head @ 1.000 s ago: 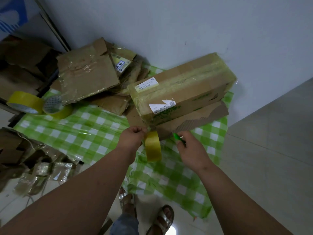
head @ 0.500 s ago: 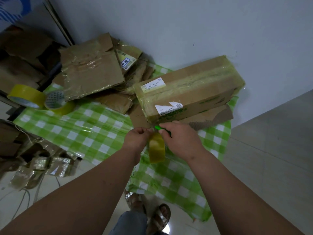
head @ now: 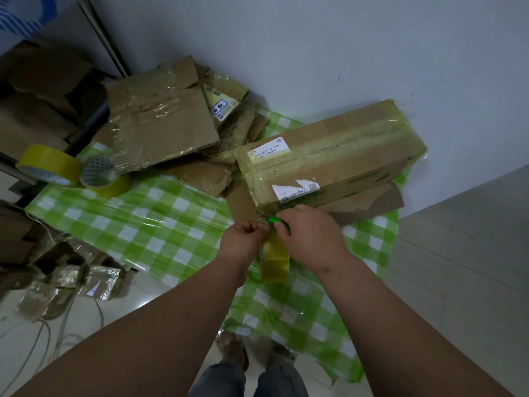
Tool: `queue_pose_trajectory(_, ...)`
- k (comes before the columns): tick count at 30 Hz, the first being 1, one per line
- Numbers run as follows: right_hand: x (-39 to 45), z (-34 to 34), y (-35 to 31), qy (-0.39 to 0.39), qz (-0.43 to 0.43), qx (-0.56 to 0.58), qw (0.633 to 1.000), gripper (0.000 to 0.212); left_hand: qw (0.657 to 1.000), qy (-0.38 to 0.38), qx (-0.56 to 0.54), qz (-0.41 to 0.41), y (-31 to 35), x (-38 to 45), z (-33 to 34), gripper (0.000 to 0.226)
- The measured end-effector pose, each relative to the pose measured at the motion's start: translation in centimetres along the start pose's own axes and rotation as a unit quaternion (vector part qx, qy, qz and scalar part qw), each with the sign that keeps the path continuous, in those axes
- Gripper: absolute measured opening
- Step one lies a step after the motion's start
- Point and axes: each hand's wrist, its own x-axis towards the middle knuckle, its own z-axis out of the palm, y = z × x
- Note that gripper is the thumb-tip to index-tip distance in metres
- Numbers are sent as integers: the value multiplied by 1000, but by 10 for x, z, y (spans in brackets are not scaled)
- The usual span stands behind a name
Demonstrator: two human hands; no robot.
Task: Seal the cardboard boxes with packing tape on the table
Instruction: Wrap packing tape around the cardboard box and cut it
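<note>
we noted left hand [head: 243, 239] pinched tape roll [head: 275, 260] | right hand [head: 310, 233] gripped green cutter [head: 275, 219] | both at box [head: 329, 159] corner

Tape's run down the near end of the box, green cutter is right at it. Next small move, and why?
Probably draw the green cutter across the tape to sever it. The right hand holds it at the box's lower near corner, the left hand pinches there, and the tape roll dangles just below.
</note>
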Motion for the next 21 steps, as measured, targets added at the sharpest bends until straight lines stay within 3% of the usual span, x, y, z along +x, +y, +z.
queue_pose_trajectory(14,13,-6,26,-13,-17,-45,999,28,999,44,19,-6,4,-2,4,14)
queue_pose_trajectory(21,-3,16,59,-20,46,73,996,28,1000,-1,10,-23,0,-2,3,22)
